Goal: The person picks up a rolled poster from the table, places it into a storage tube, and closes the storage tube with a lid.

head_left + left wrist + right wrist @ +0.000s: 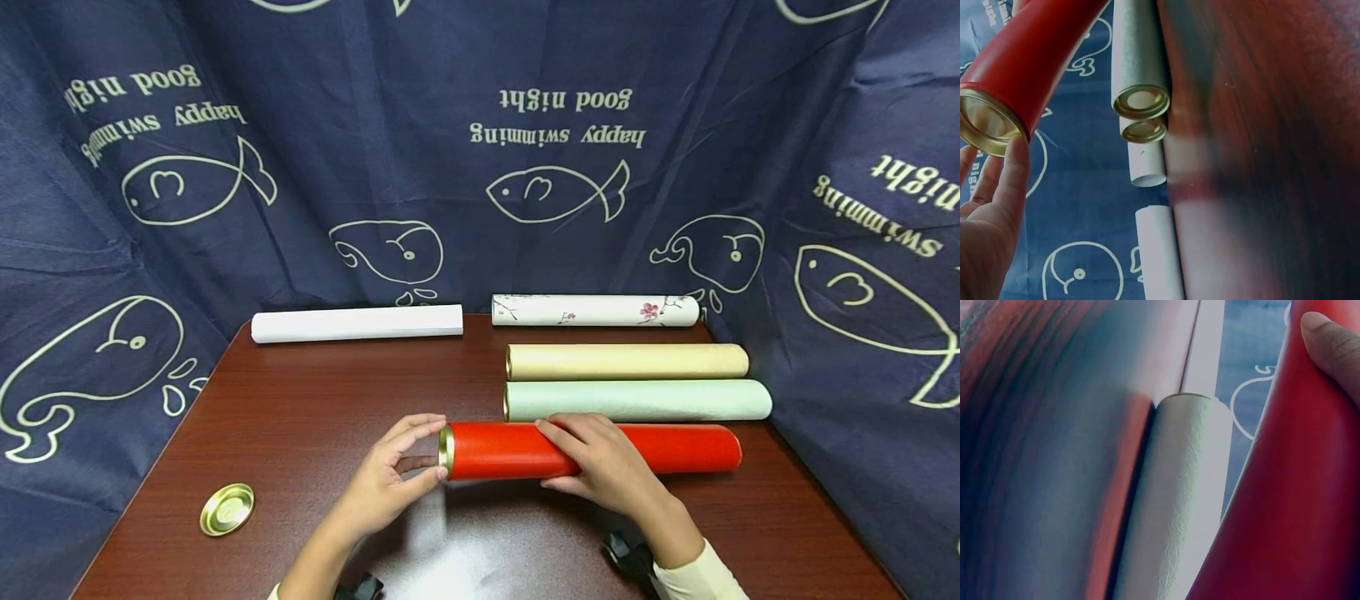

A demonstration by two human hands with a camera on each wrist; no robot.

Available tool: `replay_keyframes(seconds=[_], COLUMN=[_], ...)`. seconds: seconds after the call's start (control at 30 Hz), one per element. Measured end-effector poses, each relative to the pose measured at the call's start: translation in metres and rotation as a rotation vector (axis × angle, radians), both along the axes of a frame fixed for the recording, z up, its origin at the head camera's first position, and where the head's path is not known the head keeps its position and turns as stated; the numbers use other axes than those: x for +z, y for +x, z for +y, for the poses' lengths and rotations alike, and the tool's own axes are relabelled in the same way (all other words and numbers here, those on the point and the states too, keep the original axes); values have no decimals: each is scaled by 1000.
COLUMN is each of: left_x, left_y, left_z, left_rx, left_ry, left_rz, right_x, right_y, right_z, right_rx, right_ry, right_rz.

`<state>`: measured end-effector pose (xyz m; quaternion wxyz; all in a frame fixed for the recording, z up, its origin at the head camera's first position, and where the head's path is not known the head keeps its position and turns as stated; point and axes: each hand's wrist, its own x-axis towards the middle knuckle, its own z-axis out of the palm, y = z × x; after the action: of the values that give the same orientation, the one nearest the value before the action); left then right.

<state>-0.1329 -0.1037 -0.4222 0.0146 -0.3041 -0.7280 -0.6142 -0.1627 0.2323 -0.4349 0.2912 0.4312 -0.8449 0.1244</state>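
A red cardboard tube [495, 451] lies crosswise before me, its gold metal end cap [991, 122] facing left. With thumb and fingertips, my left hand [390, 475] pinches that cap at its rim; in the left wrist view a fingertip touches the edge where gold meets red. Around the tube's middle, my right hand [600, 458] grips from above, and its thumb [1335, 347] presses on the red surface in the right wrist view. A loose round gold lid [227, 509] rests on the table to the left of my left hand.
Behind the red tube lie a pale green tube [637, 400] and a cream tube [626, 362]. Farther back are a white tube with pink blossoms [596, 310] and a plain white roll [356, 323]. A dark blue printed cloth [420, 167] hangs around the brown table [315, 392].
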Motion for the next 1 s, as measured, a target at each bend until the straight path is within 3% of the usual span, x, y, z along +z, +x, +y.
replay_keyframes(seconds=[0.2, 0.37, 0.53, 0.67, 0.8, 1.0], left_x=[-2, -5, -8, -12, -11, -4], left_y=[3, 5, 1, -4, -10, -16], left_z=[4, 9, 12, 11, 2, -17], left_rx=[10, -1, 10, 44, 78, 131], left_ry=[-6, 2, -23, -136, -265, -334], left_rz=[-42, -37, -50, -57, -8, 39], right_x=[-2, -4, -3, -4, -7, -14], right_y=[0, 2, -1, -4, -8, -21], right_z=[1, 1, 1, 3, 13, 33], right_rx=[14, 17, 20, -8, -70, -122], right_ry=[2, 21, 38, 105, 166, 173], right_rz=[-7, -31, -22, -61, -131, -149])
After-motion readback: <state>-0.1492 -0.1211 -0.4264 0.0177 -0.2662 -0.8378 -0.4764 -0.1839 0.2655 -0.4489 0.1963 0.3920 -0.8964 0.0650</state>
